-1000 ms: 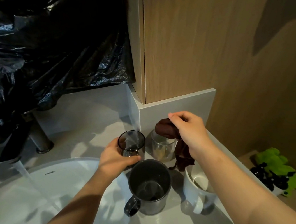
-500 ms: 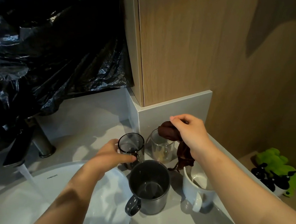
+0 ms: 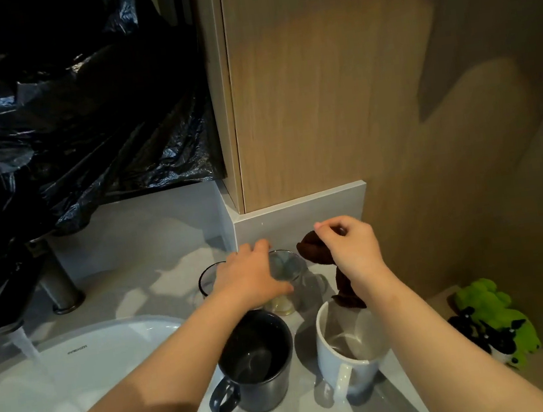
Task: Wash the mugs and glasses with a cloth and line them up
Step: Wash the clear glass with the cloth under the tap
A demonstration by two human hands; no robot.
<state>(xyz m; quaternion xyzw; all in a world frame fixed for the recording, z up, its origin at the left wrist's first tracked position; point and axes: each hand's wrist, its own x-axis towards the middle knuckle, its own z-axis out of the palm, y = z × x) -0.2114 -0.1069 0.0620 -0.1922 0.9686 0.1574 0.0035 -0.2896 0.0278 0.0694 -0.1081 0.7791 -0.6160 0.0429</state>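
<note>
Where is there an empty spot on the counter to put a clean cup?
Bare counter lies between the tap and the tinted glass, plus a strip in front of the dark mug and white mug. The corner is crowded: left hand around the clear glass, right hand holding the cloth.

Both your forearms reach up to frame centre.
Your left hand curls round the clear glass; your right hand, just right of it, pinches the brown cloth.
</note>
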